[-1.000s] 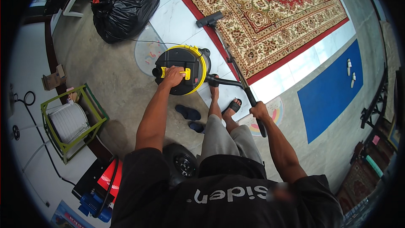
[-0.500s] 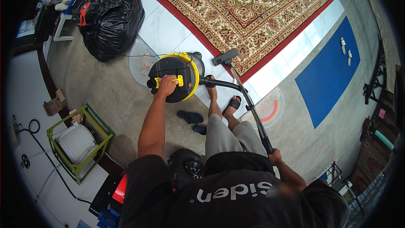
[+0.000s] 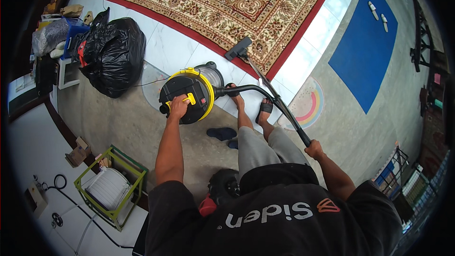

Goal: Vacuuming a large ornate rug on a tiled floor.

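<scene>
My left hand (image 3: 178, 106) is closed round the yellow handle on top of a black and yellow drum vacuum cleaner (image 3: 192, 113). The vacuum stands at the edge of the white tiles, by my feet. My right hand (image 3: 314, 150) grips the upper end of the vacuum's wand (image 3: 286, 109), which slants away from me. At its far end a flat grey floor nozzle (image 3: 238, 49) lies on the red border of a patterned rug (image 3: 275, 33). A black hose (image 3: 246, 86) arches from the vacuum to the wand.
A stuffed black bin bag (image 3: 111, 57) sits far left; a thin cord runs from near it to the vacuum. Dark slippers (image 3: 222, 134) lie before me. On the left stands a green-framed reel (image 3: 111, 187). A blue mat (image 3: 362, 47) with white sandals and a rainbow mat (image 3: 308, 104) lie right.
The whole view has shifted and turned a little. Both hands keep their hold on the vacuum and wand, and the nozzle now lies slightly farther along the rug's border to the left.
</scene>
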`<move>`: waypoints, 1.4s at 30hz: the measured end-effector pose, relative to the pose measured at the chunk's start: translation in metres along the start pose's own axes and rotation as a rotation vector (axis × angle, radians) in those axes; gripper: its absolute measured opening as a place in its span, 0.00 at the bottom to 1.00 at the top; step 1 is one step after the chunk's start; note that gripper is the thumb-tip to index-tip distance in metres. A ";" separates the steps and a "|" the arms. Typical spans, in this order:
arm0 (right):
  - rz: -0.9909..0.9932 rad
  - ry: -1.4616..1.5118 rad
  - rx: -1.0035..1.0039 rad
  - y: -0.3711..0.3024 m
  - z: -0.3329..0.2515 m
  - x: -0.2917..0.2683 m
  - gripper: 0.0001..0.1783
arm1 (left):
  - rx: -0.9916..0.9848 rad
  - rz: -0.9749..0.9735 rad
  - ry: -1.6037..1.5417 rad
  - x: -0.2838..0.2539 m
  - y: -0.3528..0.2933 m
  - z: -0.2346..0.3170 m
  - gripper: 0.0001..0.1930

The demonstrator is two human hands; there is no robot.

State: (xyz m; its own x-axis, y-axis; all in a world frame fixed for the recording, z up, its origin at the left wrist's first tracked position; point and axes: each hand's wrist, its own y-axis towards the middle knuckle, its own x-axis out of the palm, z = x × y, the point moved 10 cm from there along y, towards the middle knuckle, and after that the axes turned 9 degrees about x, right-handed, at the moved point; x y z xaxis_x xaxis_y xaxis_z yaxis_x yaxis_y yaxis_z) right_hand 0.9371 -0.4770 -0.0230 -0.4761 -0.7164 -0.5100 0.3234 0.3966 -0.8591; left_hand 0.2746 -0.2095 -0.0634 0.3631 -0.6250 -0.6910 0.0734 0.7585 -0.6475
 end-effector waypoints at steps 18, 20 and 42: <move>-0.017 0.210 0.039 -0.008 0.058 0.096 0.25 | 0.067 0.012 -0.026 -0.009 0.010 0.014 0.13; -0.052 0.185 0.128 -0.039 0.078 0.093 0.22 | 0.096 0.005 0.025 -0.010 0.010 0.015 0.12; 0.034 0.457 -0.223 -0.005 -0.214 -0.157 0.41 | 0.016 -0.002 0.002 0.004 0.005 0.015 0.13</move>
State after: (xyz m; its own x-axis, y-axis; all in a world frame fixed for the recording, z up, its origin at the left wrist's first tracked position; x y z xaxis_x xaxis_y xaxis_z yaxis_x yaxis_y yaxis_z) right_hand 0.8355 -0.2440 0.0525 -0.7936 -0.3961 -0.4618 0.1864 0.5642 -0.8043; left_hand 0.2898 -0.2056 -0.0645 0.3609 -0.6266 -0.6907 0.0893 0.7605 -0.6432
